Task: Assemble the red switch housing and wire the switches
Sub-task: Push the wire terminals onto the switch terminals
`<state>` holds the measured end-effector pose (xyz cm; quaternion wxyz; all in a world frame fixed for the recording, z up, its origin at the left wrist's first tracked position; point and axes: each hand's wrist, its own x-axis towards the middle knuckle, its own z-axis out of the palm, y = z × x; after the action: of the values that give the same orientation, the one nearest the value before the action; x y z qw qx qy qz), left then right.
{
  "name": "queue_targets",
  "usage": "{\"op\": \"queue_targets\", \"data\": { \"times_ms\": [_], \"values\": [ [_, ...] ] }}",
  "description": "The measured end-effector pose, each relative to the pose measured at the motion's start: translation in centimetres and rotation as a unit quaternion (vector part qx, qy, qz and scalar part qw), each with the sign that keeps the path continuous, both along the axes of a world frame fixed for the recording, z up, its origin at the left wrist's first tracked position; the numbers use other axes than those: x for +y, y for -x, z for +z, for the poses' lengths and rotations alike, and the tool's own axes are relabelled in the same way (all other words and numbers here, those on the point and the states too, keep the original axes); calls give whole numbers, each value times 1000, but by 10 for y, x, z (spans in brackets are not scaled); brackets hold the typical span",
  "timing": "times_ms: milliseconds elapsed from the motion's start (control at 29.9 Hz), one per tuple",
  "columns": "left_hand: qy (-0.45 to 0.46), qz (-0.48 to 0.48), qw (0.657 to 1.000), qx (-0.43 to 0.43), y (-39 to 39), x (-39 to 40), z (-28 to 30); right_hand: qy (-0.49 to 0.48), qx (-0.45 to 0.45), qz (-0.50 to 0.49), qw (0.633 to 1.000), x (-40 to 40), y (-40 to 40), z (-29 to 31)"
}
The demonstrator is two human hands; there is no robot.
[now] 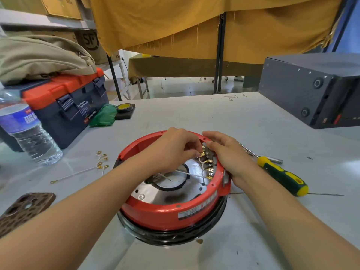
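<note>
At the table's left edge lies a phone (25, 211) in a patterned case, with a water bottle (29, 133) and a blue-and-orange toolbox (66, 102) behind it. Loose white wires (78, 173) with brass terminals sit on bare tabletop between bottle and housing. The red switch housing (171, 211) stands mid-table, near the front edge. Over its far rim the left hand (173, 147) pinches a brass terminal (202, 153) at the switches (209, 164). The right hand (229, 154) grips the right rim, fingers curled over it. Just beyond lies a green-and-yellow screwdriver (282, 175); the grey table (194, 114) opens toward a dark box (311, 88).
</note>
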<state>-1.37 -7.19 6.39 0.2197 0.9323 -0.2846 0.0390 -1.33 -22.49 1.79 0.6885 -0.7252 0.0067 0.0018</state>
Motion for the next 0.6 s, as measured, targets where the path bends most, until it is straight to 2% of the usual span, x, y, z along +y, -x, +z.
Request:
{"op": "queue_targets", "data": {
  "times_ms": [301,602],
  "values": [
    [-11,9,1000,-9,-7,0,-14,10,2,-1,1000,-1,-1,-1],
    [-3,-7,998,-55,-9,1,-24,4,-1,14,1000,-5,-2,-2]
  ]
}}
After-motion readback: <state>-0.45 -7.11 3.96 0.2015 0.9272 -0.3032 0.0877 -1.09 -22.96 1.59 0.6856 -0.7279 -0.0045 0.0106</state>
